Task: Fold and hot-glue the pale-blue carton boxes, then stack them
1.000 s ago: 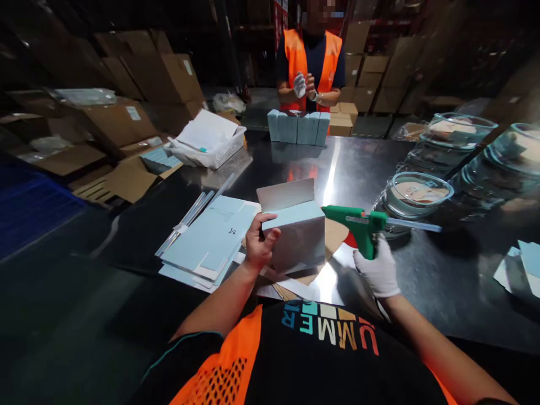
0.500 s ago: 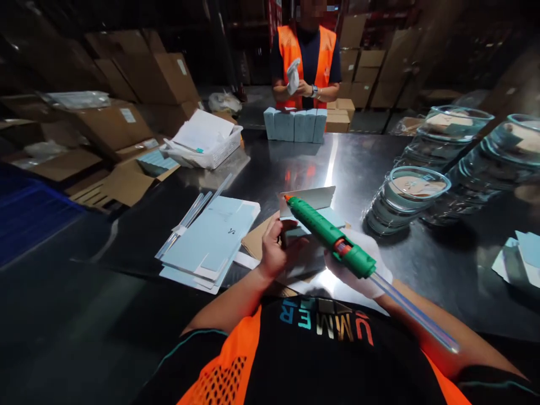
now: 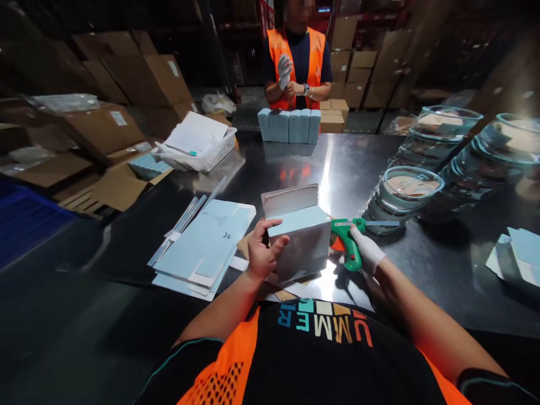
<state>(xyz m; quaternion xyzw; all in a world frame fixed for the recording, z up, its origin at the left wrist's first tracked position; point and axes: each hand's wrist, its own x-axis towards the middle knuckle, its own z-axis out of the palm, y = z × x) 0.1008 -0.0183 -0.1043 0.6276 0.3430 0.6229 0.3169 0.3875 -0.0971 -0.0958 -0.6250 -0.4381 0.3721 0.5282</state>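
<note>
Right in front of me a light-blue cardboard box [image 3: 300,244] stands on the table with one flap raised at its far side. My left hand [image 3: 262,250] grips the box at its left side, thumb on the near face and fingers by the top edge. My right hand [image 3: 368,247], in a white glove, is closed around the back of a green glue gun [image 3: 349,239]. The gun points left, its front end close to the box's right side; the tip is hidden. A clear glue stick [image 3: 382,224] sticks out of its rear.
Flat light-blue cardboard sheets [image 3: 211,242] and clear glue sticks [image 3: 188,219] lie to the left. Beyond stands a white basket [image 3: 215,154] with papers. Glass containers [image 3: 403,194] stand at right. A person in an orange vest [image 3: 314,56] stands behind a row of blue boxes [image 3: 289,126].
The glue gun has swung from above the box down to its right side and now points left. The box shows more fully, with my left hand around its left side.
</note>
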